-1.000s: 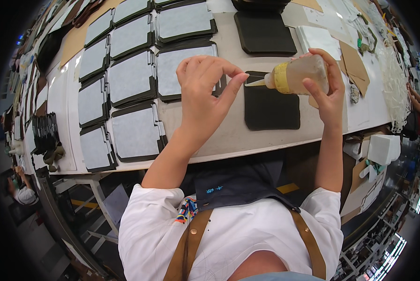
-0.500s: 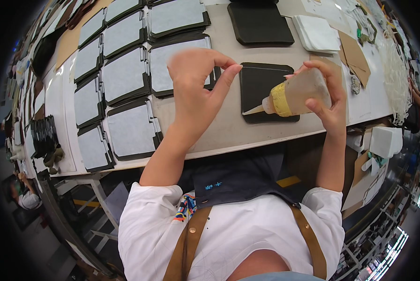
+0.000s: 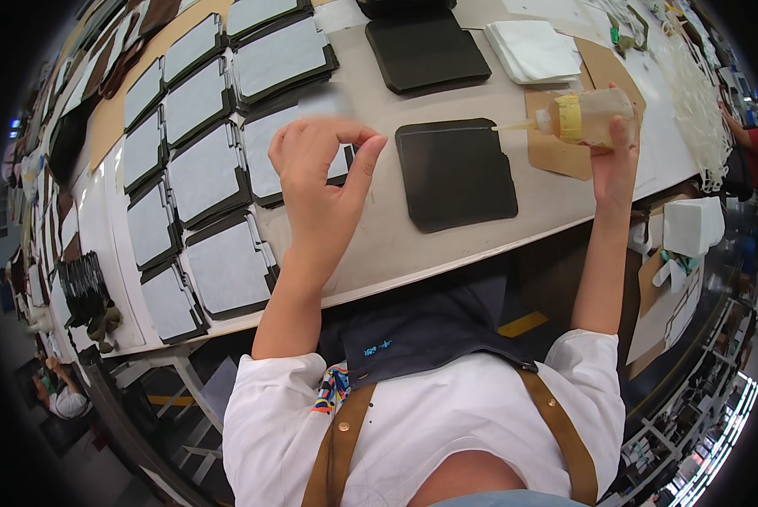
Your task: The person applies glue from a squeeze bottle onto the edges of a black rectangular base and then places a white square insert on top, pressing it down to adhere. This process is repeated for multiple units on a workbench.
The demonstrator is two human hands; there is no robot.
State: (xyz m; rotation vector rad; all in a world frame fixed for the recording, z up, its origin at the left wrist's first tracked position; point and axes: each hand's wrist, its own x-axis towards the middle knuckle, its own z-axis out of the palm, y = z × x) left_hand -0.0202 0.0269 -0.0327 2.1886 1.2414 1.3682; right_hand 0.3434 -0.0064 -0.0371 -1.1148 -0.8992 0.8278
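A translucent squeeze bottle [image 3: 603, 118] with yellow tape round its neck lies tilted sideways in my right hand [image 3: 620, 152]. Its pale pointed nozzle touches or hovers at the upper right corner of a black flat panel [image 3: 459, 186]; which one I cannot tell. A thin pale line runs along that panel's far edge. My left hand [image 3: 316, 173] is raised left of the panel, thumb and forefinger pinched close together near its upper left corner. Whatever the pinch may hold is too small to make out. A whitish blur shows just beyond the left knuckles.
Rows of black panels topped with pale sheets [image 3: 206, 173] cover the table's left side. A stack of black panels [image 3: 425, 55] lies at the far middle, beside white sheets [image 3: 531, 52] and brown card [image 3: 556, 135]. Pale cords [image 3: 696, 110] hang over the right end.
My right hand has carried the bottle right and away from me, its nozzle passing from the panel's near left corner to its far right corner. The left hand stays pinched. The whole view has shifted.
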